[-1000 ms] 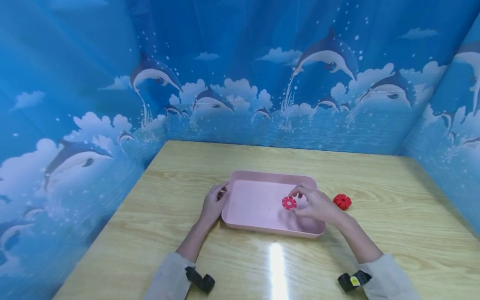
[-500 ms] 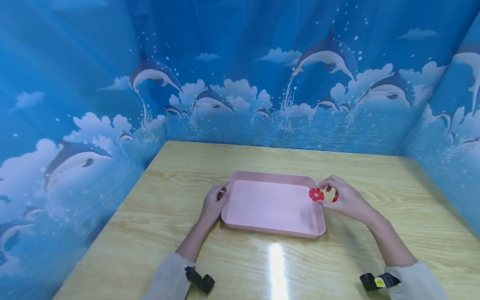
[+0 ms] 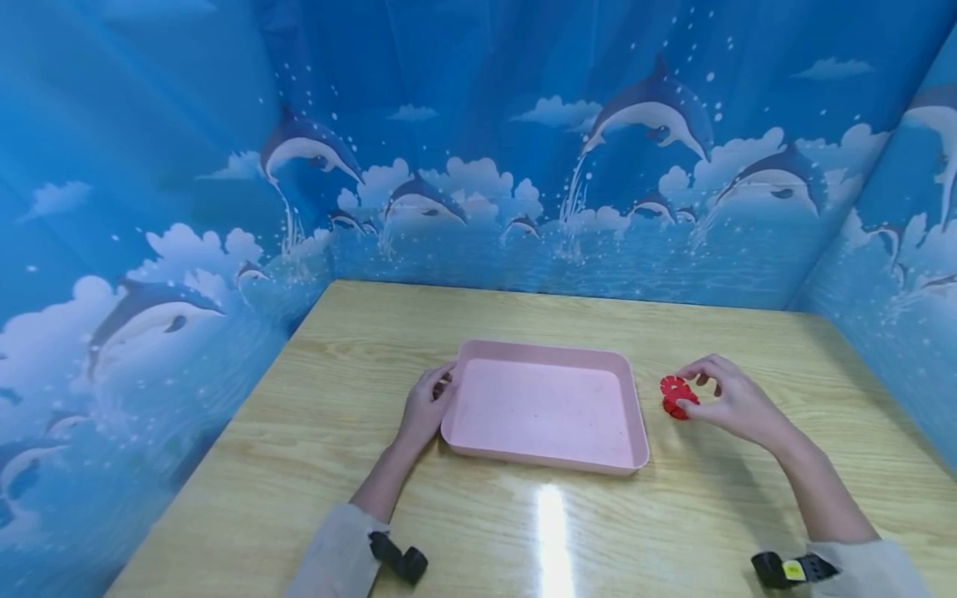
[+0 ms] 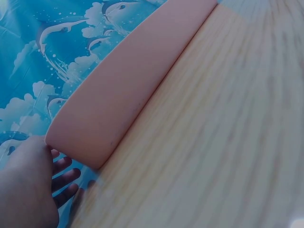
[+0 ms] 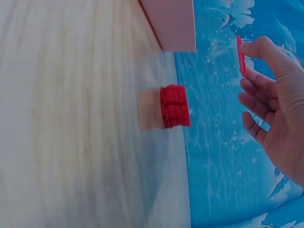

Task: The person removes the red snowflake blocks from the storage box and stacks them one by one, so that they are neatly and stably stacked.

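Observation:
A pink rectangular tray (image 3: 546,463) lies on the wooden table. My left hand (image 3: 429,404) holds its left side at the rim; in the left wrist view the fingers (image 4: 65,179) spread loosely at the outer corner, and the thumb tip is hidden. To the right of the tray, my right hand (image 3: 736,403) pinches a thin red notched disc (image 5: 241,57) between thumb and fingers, the other fingers (image 5: 254,121) bent and holding nothing. Below this disc stands a stack of red notched discs (image 5: 175,106) on the table, apart from the held one.
The light wooden table (image 3: 359,332) reaches back to a blue dolphin-print curtain (image 3: 463,166) that also covers both sides. A glare streak (image 3: 555,531) shines on the table in front of the tray. Both wrists carry black cameras (image 3: 781,571) over pale sleeves.
My right hand has moved right with the red disc, from over the tray, past its right rim, to above the stack of discs. My left hand and the tray stay put.

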{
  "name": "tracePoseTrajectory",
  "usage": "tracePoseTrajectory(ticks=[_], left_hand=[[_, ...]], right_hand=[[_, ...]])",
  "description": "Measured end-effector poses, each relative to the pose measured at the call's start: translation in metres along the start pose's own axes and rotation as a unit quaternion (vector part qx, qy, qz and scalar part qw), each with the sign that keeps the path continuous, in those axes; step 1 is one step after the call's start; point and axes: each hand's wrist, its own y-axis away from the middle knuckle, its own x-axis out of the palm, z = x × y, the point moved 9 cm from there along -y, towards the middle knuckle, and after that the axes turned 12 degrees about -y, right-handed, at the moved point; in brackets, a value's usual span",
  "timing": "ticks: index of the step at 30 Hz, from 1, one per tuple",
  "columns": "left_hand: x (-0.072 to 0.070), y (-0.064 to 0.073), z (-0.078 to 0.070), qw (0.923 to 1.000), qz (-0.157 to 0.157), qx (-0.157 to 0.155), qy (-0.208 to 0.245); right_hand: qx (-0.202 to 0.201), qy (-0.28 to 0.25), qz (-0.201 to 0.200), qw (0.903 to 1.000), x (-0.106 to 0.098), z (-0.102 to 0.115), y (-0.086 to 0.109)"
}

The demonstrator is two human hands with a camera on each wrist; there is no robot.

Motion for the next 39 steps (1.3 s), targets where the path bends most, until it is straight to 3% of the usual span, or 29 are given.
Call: tracePoseTrajectory(ticks=[8, 18, 28, 39], left_hand=[[0.000, 0.000, 0.000, 1.0000, 0.001, -0.002, 0.001], [0.000, 0.001, -0.001, 1.0000, 0.001, 0.002, 0.003], [-0.001, 0.001, -0.002, 1.0000, 0.000, 0.003, 0.003], [-0.001, 0.001, -0.001, 1.0000, -0.001, 0.000, -0.003]], right_hand=[[-0.018, -0.008, -0.018, 0.9997, -0.007, -0.015, 0.008], [-0.006, -0.001, -0.025, 0.9997, -0.004, -0.043, 0.012], [0.020, -0.019, -0.001, 0.9996, 0.002, -0.054, 0.008], [0.009, -0.019, 0.000, 0.9998, 0.004, -0.059, 0.007]])
